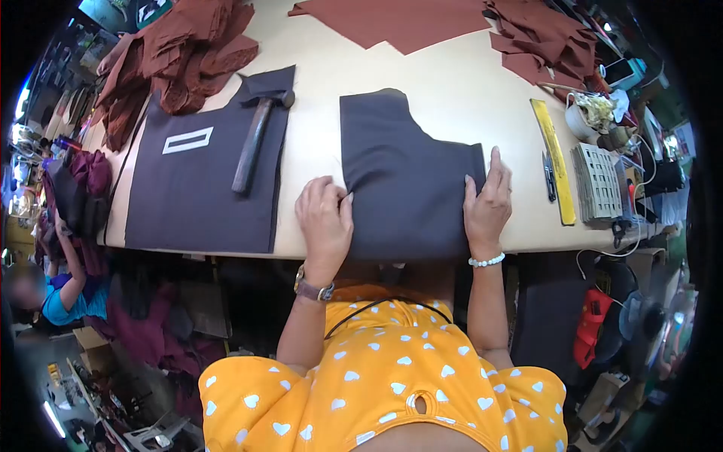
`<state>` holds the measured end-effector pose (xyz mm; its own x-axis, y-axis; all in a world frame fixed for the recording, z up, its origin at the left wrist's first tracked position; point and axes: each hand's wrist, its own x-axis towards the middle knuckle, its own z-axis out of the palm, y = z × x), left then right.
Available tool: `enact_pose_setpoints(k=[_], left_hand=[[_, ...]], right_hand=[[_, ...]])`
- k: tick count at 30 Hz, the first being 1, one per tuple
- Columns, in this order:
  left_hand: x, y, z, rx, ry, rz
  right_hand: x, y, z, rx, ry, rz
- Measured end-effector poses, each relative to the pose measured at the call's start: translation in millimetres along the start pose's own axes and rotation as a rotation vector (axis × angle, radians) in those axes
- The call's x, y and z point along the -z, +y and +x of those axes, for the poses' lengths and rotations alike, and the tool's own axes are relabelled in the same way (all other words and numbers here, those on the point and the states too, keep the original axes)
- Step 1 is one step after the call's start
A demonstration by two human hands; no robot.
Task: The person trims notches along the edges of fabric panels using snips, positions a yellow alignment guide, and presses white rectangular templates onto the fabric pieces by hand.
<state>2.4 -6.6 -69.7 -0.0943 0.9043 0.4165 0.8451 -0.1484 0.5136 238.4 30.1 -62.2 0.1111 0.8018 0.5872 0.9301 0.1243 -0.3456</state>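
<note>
A dark cut fabric piece [410, 181] lies on the pale table [316, 90] in front of me, its lower edge at the table's front edge. My left hand [325, 215] is at its left edge, thumb and bent fingers close together, pinching the cloth's edge as far as I can see. At the right edge, my right hand [488, 203] rests with fingers extended and thumb apart on the cloth. To the left, a hammer [254, 143] lies on a stack of dark fabric [203, 203], beside a white rectangular frame [187, 141].
Brown fabric heaps [181, 60] lie at the back left and back right [546, 45]. A yellow ruler [553, 162], a pen [549, 177] and a stack of patterned cards [599, 181] are at the right. Another person [71, 297] is at the far left.
</note>
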Motion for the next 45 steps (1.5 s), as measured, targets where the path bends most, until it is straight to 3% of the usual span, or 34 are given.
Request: enact_pose_setpoints(k=[3,5,8,14,21,23,26,28,29,31,33,35,36,38,41,42,45], left_hand=[[6.3,10.6,5.1,0.117,-0.032,-0.039],[0.5,5.8,2.8,0.244,-0.054,-0.388],[6.4,2.6,1.3,0.476,-0.169,-0.892],[15.4,16.2,4.3,0.675,-0.213,-1.160],[-5.0,18.5,-2.8,0.505,-0.209,-1.024],[5.8,19.7,-2.1,0.512,-0.232,-1.022],[21.8,12.0,-3.2,0.525,-0.100,-1.135],[30.9,2.3,-3.6,0.437,0.039,-1.061],[33.6,-1.2,-3.0,0.367,0.109,-1.041],[40.3,-13.0,-2.2,0.320,0.056,-0.919],[46.3,-33.4,-0.8,0.186,-0.130,-0.586],[49.6,-34.7,1.0,0.376,-0.261,-0.590],[49.9,-34.1,1.6,0.348,-0.236,-0.505],[50.8,-33.2,2.3,0.289,-0.180,-0.334],[54.2,-36.4,2.7,0.291,-0.119,-0.129],[55.5,-43.4,2.1,0.252,-0.130,-0.168],[55.6,-45.8,-0.1,0.180,-0.139,-0.022]], right_hand=[[12.1,-25.9,0.7,0.096,0.063,0.015],[10.0,-49.0,-7.1,0.063,-0.044,0.431],[-5.9,-83.7,-28.0,-0.347,-0.404,1.213],[-24.9,-87.9,-34.5,-0.429,-0.409,1.211],[-24.7,-92.2,-34.8,-0.422,-0.434,1.068],[-21.5,-92.9,-28.1,-0.520,-0.444,1.299],[-3.3,-84.8,-11.2,-0.799,-0.552,1.527],[-2.3,-50.5,-7.8,-0.695,-0.440,1.638],[5.8,-30.8,-3.0,-0.750,-0.431,1.624],[24.8,13.7,5.9,-0.702,-0.434,1.446],[39.7,58.6,11.3,-0.655,-0.511,1.193],[47.7,96.4,11.2,-0.481,-0.463,0.825],[50.8,110.4,9.2,-0.434,-0.412,0.684],[59.1,124.7,10.6,-0.296,-0.341,0.330],[64.5,128.6,9.4,-0.154,-0.243,0.074],[65.5,126.4,9.7,-0.204,-0.275,0.077],[61.0,125.7,7.4,-0.045,-0.222,0.016]])
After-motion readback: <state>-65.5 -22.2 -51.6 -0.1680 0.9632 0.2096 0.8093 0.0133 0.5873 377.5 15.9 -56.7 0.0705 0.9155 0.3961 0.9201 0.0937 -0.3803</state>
